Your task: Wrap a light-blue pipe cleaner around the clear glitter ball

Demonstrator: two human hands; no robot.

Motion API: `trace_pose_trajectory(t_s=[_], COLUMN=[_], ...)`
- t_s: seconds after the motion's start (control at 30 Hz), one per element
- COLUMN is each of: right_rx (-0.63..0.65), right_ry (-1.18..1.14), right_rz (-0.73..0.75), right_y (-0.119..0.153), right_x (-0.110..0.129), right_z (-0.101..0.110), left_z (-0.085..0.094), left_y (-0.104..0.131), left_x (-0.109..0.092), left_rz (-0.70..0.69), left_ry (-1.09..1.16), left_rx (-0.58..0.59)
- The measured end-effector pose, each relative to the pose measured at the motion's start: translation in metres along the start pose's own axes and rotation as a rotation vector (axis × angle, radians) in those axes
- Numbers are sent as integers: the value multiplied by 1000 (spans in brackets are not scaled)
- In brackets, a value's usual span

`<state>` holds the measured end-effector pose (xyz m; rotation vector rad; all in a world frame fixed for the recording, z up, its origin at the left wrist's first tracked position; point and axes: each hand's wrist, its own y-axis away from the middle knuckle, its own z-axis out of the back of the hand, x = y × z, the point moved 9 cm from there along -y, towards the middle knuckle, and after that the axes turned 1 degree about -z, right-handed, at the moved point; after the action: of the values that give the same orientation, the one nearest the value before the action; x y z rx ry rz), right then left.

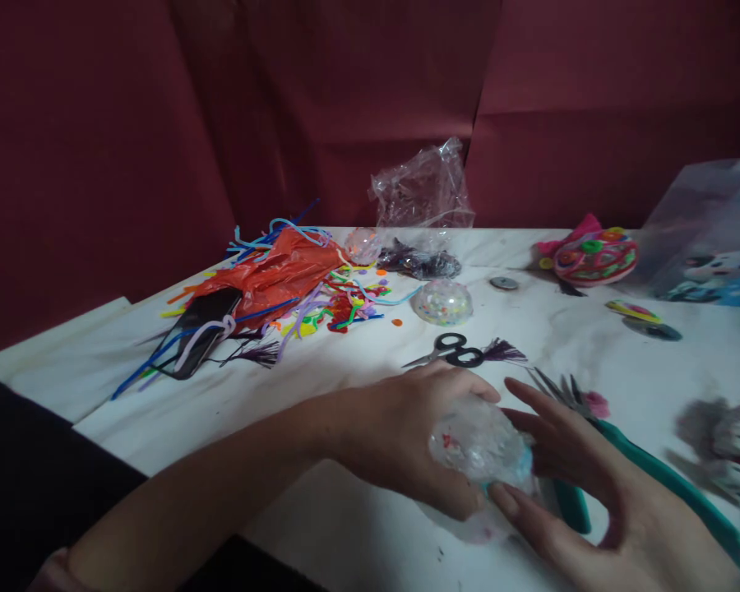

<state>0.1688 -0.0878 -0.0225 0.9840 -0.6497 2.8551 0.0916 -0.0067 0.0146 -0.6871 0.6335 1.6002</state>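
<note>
A crinkled clear plastic ball [478, 440], with a red speck and pale blue bits showing, is between my hands over the near part of the table. My left hand [407, 436] wraps around its left side, thumb along the near face. From the right, my right hand [604, 485] presses its thumb to the ball's lower edge, its other fingers curved behind and the forefinger sticking out. Green-handled pliers [659, 485] lie partly under my right hand. Just beyond are black-handled scissors [450, 352] and a dark purple tassel [502, 351].
A clear dome with coloured dots [442, 302] stands mid-table. At the left lie a phone [203, 333], an orange-red plastic bag [277, 271] and scattered pipe cleaners. A clear bag [423, 193] stands behind. Farther right are a decorated colourful ball [595, 255] and a printed bag [709, 238].
</note>
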Motion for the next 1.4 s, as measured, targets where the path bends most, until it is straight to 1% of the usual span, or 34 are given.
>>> trace_pose_trajectory(t_s=[0.1,0.2,0.27,0.3,0.37,0.53,0.63,0.77,0.8,0.87,0.97,1.07,1.17,1.23,1.33,1.4], right_rx=[7,-55,-71,-59,-17,-23,33,-9,13,55,112,179,185,178,171,163], right_ry=[-54,-94,-123,-136,-163,-148,-142,-170,-183,-238,-405,-520,-574,-596,-585,-570], right_rz=[-9,108,178,190,179,185,154,208,207,166,114,10,-141,-196,-224,-208], right_y=[-1,-2,-2,-3,-3,-1,-4,-7,-7,-6,-5,-8,-13,-15,-16,-16], right_x=[-5,-5,-5,-6,-9,-7,-3,7,6,-3,-18,-30,-39,-41,-41,-41], right_z=[-1,1,2,1,-2,3,0,3,1,-1,0,-1,-3,-4,-7,-7], left_z=[1,2,3,3,3,3,3,4,4,4,3,1,0,1,-1,-2], left_y=[0,0,0,0,-1,-1,-1,-3,-3,-4,-3,-2,-2,-2,-4,-5], left_x=[1,4,6,7,8,8,8,10,12,18,29,35,38,39,38,37], left_rz=[10,34,52,52,38,18,28,14,18,39,107,163,194,204,191,183], left_ry=[-3,7,23,31,48,82,102,120,128,184,287,308,360,413,489,545], left_rx=[-33,-45,-40,-35,-19,-11,-11,-2,-3,0,11,37,40,26,35,47])
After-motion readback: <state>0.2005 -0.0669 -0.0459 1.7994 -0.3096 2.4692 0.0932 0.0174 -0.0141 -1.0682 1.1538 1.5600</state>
